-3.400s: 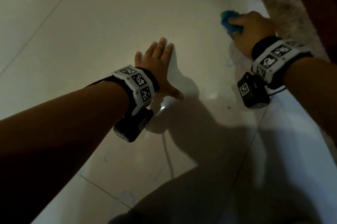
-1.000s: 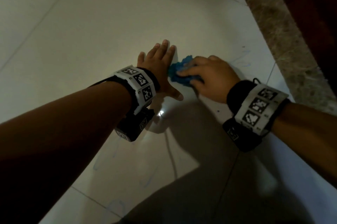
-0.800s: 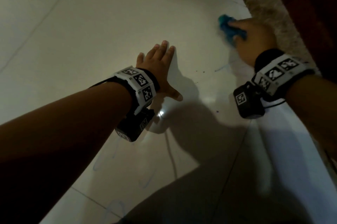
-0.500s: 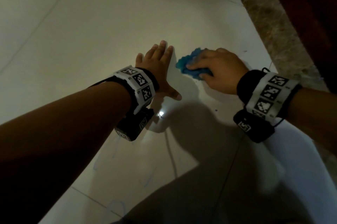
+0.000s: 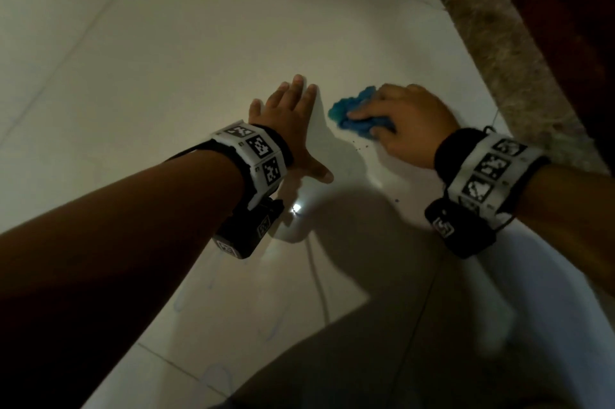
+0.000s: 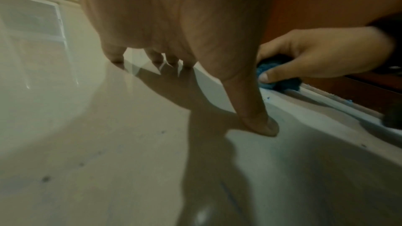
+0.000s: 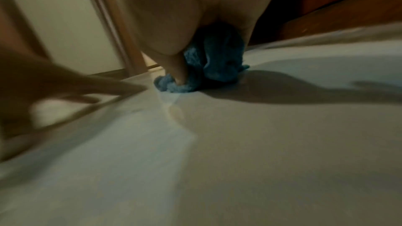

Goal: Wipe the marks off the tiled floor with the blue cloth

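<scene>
The blue cloth (image 5: 357, 114) is bunched under the right hand (image 5: 404, 122), whose fingers are curled round it and press it onto the tiled floor (image 5: 166, 42), just beside the left hand (image 5: 289, 122). The left hand is laid flat, fingers spread, nothing held. Faint blue marks (image 5: 213, 279) are seen nearer the body and could be missed if wiping is kept to 1 patch; the glossy tile could let the bracing palm slip.

blue cloth (image 5: 357, 112) half under right hand (image 5: 409, 122)
</scene>
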`<control>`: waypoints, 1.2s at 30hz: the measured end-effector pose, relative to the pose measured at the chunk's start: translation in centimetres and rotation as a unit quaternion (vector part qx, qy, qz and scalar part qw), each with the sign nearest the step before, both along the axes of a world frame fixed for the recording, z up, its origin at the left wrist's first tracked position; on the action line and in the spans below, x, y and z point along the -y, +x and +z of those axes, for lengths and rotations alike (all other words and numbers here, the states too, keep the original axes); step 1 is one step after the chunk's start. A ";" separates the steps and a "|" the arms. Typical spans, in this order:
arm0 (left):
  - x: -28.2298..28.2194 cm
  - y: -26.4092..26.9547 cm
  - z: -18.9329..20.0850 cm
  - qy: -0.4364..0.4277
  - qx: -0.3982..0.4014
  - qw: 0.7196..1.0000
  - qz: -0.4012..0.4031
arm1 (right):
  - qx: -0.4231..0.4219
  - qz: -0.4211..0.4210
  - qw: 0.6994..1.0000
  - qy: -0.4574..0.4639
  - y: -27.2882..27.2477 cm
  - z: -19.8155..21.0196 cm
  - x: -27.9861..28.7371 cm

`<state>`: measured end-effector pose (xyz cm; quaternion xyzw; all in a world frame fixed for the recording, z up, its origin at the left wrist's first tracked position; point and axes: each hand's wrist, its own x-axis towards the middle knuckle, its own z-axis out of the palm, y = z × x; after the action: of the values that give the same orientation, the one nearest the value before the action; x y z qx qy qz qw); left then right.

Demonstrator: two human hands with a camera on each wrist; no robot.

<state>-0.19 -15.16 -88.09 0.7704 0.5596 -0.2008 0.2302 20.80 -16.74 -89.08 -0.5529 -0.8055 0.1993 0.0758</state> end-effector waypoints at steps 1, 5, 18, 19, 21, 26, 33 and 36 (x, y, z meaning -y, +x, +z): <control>0.0 0.0 0.0 0.001 0.003 1.000 0.002 | -0.002 -0.024 1.000 0.006 1.2 -0.2 -1.1; 0.2 -0.1 -0.1 0.003 0.005 1.000 0.007 | 0.006 -0.177 0.984 0.003 4.8 -0.6 -4.1; 0.4 -0.2 -0.1 0.001 0.008 1.000 0.009 | -0.011 -0.225 0.974 -0.029 6.9 -0.1 -4.2; 0.4 -0.2 -0.1 0.002 0.007 1.000 0.009 | 0.015 -0.232 0.972 -0.027 7.1 -0.2 -4.3; 0.3 -0.2 -0.2 0.002 0.006 1.000 0.011 | 0.034 -0.208 0.978 -0.008 5.2 -0.2 -3.1; 0.3 0.0 0.1 -0.001 0.000 1.000 0.011 | 0.001 -0.051 0.999 0.014 -1.3 -0.4 1.2; 1.0 -1.1 -0.2 0.009 0.014 1.000 0.000 | 0.014 -0.230 0.973 -0.034 7.4 0.2 -2.9; 1.0 -1.2 -0.2 0.010 0.013 1.000 0.002 | 0.058 -0.211 0.976 -0.010 5.4 0.4 -1.2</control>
<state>-1.37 -16.19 -88.32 0.7738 0.5602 -0.1853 0.2302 26.16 -15.51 -88.69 -0.7217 -0.6716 0.1549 0.0636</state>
